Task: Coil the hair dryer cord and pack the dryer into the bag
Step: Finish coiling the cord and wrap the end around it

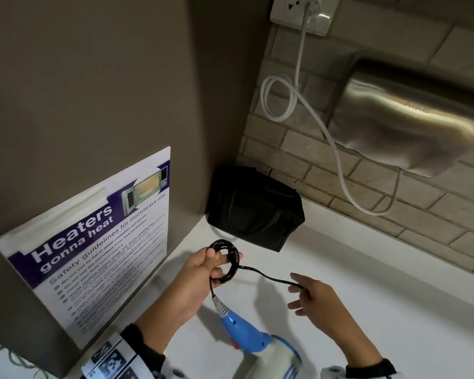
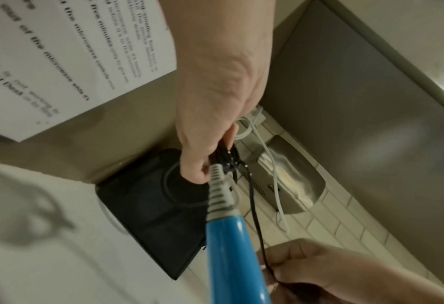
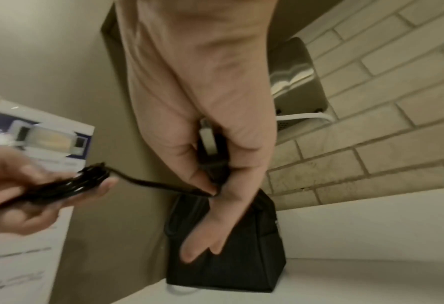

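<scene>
Coiling is mostly done, I judge: several tight black loops of the hair dryer cord [image 1: 225, 262] sit round the fingers of my left hand [image 1: 195, 277], just left of centre in the head view, and I clench them there. Only a short tail is left, running rightward to my right hand [image 1: 312, 296], which pinches it near the plug end between thumb and forefinger while the other fingers hang straight. That last length has yet to be wound on.

Packing has not begun. The hair dryer [image 1: 260, 348] hangs below the coil at the bottom centre of the frame, blue handle up, white body low, a ribbed grey strain relief [image 2: 219, 191] at the cord's root. The bag [image 1: 253, 207] stands apart in the corner above my hands, on the white counter [image 1: 381, 310]; I cannot tell whether it is open.

The cord is thin, glossy and springy. The bag looks like soft matte black fabric, boxy, with looped handles.
</scene>
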